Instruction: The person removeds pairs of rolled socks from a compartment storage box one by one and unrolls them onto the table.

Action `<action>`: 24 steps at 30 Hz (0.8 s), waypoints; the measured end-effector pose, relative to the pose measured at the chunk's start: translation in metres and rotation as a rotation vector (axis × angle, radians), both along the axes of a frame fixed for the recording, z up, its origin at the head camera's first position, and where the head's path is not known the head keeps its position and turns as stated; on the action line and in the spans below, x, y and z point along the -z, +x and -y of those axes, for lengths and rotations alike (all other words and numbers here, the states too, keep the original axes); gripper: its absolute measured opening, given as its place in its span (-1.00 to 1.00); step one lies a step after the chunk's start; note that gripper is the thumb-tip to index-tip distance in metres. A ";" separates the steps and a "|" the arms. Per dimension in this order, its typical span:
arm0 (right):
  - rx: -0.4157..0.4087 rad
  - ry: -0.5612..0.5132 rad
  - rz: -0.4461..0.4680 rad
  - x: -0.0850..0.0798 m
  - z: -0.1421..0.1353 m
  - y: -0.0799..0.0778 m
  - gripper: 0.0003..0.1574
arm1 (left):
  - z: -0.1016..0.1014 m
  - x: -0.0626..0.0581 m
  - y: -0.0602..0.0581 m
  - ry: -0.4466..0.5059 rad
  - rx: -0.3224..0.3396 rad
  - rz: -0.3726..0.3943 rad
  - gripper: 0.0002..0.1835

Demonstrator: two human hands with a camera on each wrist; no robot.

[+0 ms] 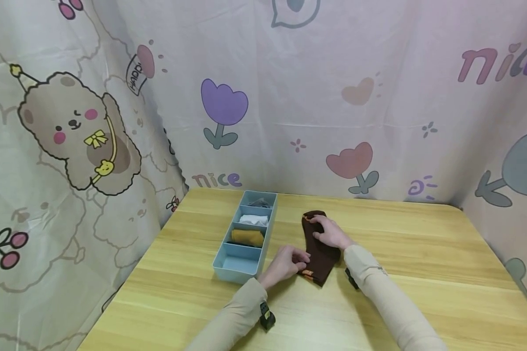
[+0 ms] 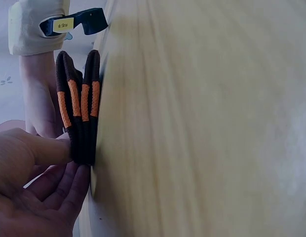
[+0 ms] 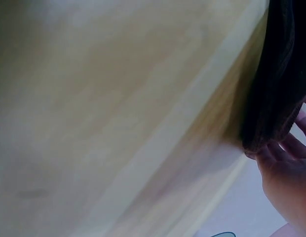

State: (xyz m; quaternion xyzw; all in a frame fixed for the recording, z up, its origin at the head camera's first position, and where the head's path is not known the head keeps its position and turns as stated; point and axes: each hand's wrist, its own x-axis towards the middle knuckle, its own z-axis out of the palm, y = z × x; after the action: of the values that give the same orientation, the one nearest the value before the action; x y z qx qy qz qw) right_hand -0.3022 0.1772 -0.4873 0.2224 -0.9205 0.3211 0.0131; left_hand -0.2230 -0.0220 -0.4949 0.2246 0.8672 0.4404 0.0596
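Observation:
A pair of dark brown socks (image 1: 319, 251) with orange stripes lies stacked on the table, cuffs toward me. At the cuff end, my left hand (image 1: 287, 263) pinches the left edge; in the left wrist view its thumb (image 2: 49, 150) lies against the layered cuffs (image 2: 84, 108), with the fingers at the edge below. Farther up, the right hand (image 1: 331, 232) rests on the socks near the toe end, fingers loosely bent. The right wrist view shows the fingertips of this hand (image 3: 288, 170) against the edge of the dark fabric (image 3: 276, 79).
Left of the socks stands a blue-grey organizer box (image 1: 263, 248) with several compartments. A mustard rolled cloth (image 1: 248, 238), a white folded cloth (image 1: 253, 220) and a grey item (image 1: 260, 204) lie in it; its nearest compartment is bare. A printed curtain (image 1: 281, 122) hangs behind the wooden table (image 1: 399, 243).

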 end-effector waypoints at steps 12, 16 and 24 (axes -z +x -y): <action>0.004 -0.019 -0.014 -0.002 0.000 0.003 -0.53 | 0.000 0.001 0.000 0.008 -0.013 0.008 -0.90; 0.004 -0.019 -0.017 -0.002 -0.001 0.003 -0.55 | 0.000 0.001 0.000 0.013 -0.008 0.010 -0.90; 0.005 -0.010 -0.019 0.000 -0.001 0.003 -0.57 | 0.001 0.002 0.001 0.004 -0.010 -0.009 -0.90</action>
State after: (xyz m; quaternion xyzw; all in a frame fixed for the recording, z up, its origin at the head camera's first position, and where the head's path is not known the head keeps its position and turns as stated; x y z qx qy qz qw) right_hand -0.2989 0.1786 -0.4870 0.2231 -0.9192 0.3237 0.0237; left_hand -0.2220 -0.0228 -0.4971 0.2222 0.8679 0.4412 0.0529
